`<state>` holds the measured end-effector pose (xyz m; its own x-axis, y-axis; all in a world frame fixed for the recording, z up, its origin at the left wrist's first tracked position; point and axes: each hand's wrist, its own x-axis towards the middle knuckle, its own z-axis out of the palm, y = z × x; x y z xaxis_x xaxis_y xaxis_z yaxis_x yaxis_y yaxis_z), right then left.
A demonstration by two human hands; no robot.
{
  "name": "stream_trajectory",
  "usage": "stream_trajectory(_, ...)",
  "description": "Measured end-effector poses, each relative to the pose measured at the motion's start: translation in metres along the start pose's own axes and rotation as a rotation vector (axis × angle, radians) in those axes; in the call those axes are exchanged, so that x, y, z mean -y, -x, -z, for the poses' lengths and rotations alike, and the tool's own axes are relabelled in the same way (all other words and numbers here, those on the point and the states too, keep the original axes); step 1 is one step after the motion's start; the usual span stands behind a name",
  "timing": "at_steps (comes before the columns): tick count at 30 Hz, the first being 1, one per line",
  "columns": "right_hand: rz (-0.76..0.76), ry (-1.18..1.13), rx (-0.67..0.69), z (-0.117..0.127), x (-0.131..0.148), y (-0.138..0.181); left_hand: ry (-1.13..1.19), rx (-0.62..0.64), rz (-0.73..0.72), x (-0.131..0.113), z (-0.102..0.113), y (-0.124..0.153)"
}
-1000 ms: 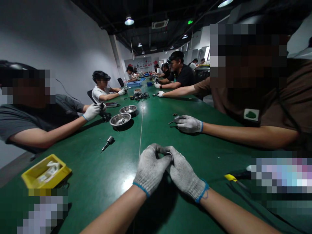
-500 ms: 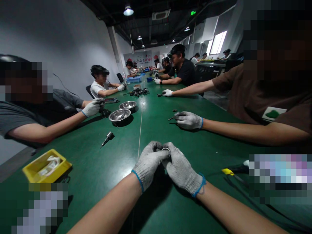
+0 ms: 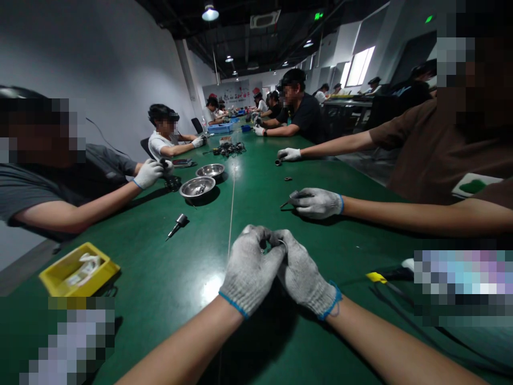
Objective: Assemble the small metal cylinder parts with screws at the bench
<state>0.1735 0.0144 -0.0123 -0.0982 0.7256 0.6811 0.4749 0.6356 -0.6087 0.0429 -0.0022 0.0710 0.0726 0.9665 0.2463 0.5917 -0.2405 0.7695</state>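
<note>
Above the green bench (image 3: pixel 192 262), the left hand (image 3: pixel 249 270) and right hand (image 3: pixel 304 272) kept their grip closed on a small metal ring (image 3: pixel 284 243) — mostly hidden now, though its rim had shown plainly before. Beyond, a co-worker's hand (image 3: pixel 290 154) had slid rightward with a dark part (image 3: pixel 278 162).

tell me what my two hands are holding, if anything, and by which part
The left hand and right hand together pinch a small curved-edged part, apparently by its rim; most of it is hidden.

A bin (image 3: pixel 96 280) lies left of a tool (image 3: pixel 179 223), behind which a bowl (image 3: pixel 191 194) holds what seem loose parts (image 3: pixel 201 189)
</note>
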Motion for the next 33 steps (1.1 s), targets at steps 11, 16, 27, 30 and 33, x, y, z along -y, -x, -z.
stream_trajectory(11, -0.021, 0.073, -0.036, -0.006, -0.008, 0.004, -0.281, 0.087, -0.161, -0.006, 0.009, 0.001)
stream_trajectory(16, -0.029, 0.091, -0.043, -0.008, -0.008, 0.004, -0.091, 0.068, -0.134, 0.0, 0.006, -0.001)
stream_trajectory(27, -0.011, 0.155, -0.024, -0.007, -0.006, 0.003, 0.03, 0.067, -0.101, 0.005, 0.003, -0.002)
stream_trajectory(30, -0.029, 0.146, -0.019, -0.007, -0.006, 0.002, -0.002, 0.051, -0.085, 0.005, 0.002, -0.001)
stream_trajectory(33, -0.041, 0.133, -0.023, -0.007, -0.007, 0.002, -0.031, 0.045, -0.099, 0.005, 0.0, 0.0)
